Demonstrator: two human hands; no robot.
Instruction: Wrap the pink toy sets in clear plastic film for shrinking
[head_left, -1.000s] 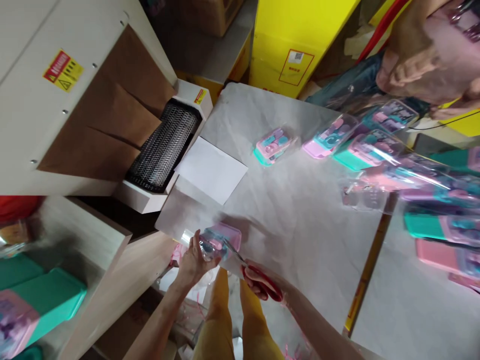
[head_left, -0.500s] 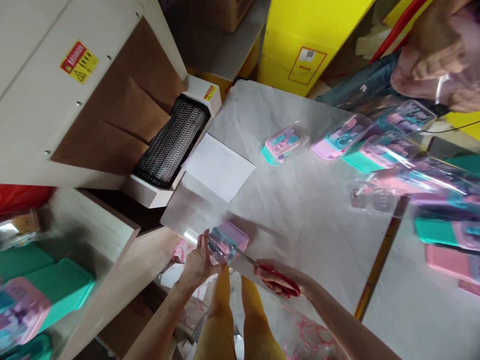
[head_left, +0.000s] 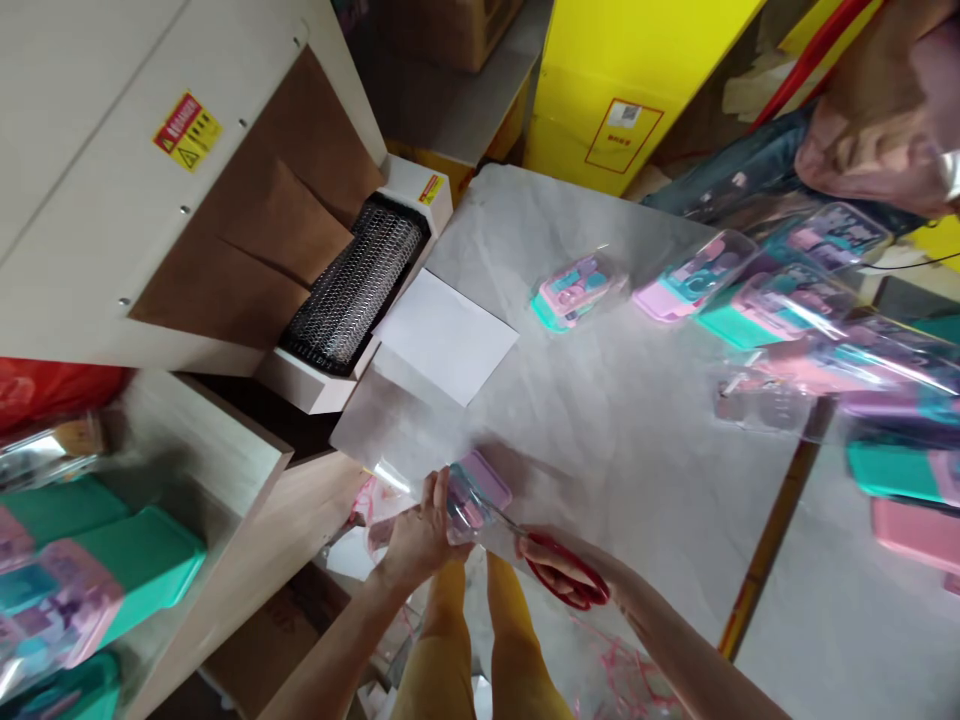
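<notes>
- At far left, teal and pink boxed sets (head_left: pixel 97 590) are stacked low beside the pale wooden stand, well apart from the cutting.
- Above them a cream heat-tunnel machine (head_left: pixel 112 180) shows a yellow warning label (head_left: pixel 187 131) and a wire-mesh conveyor (head_left: pixel 356 285) that ends beside a white sheet of paper (head_left: pixel 448 335) on the grey counter (head_left: pixel 637 440).
- At the counter's near edge the left hand (head_left: pixel 420 530) closes thumb and fingers around the end of a small pink case in clear film (head_left: pixel 476 492), holding it half off the edge with a tail of loose film (head_left: pixel 382 478) trailing leftward.
- The step in hand looks like trimming surplus film; done well, the left hand would keep the wrap taut and the case steady, fingers clear of the blades.
- The right hand (head_left: pixel 566 570) is curled through the red handles of a pair of scissors (head_left: pixel 551 570), blades aimed left at the wrapped case; whether the blades bite film or merely touch it is hard to tell through the blur.
- A clean cut would run close to the case without nicking the seal, with short snips rather than one long stroke.
- Pink film scraps (head_left: pixel 622 665) lie below the counter by the right forearm.
- Farther right, a wrapped teal-and-pink set (head_left: pixel 574 290) lies alone mid-counter, and a crowd of more wrapped sets (head_left: pixel 787 300) fills the right side.
- At top right another person's arm (head_left: pixel 877 130) hangs over that pile, apart from the wearer's hands.
</notes>
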